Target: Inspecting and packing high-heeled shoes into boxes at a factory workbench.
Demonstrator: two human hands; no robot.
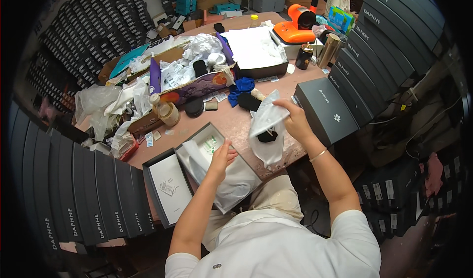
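Observation:
My right hand [294,119] pinches the top of a thin white bag [268,152], which hangs over the table's near edge. Something black [267,136] shows at the bag's opening; its kind cannot be made out. My left hand [222,162] has its fingers stretched out and holds nothing. It hovers over an open shoebox [251,168], whose inside holds another white wrapped bundle [239,187] and a small packet with green print [211,144]. To the left of that box lies its white-lined lid [170,179], with a label inside.
Dark shoeboxes are stacked at left [84,194] and right [389,41]. A purple carton [197,88] of crumpled paper, a bottle [166,110], a black can [304,56] and an orange machine [295,27] stand on the table [236,135]. Another person [340,2] is at the far right.

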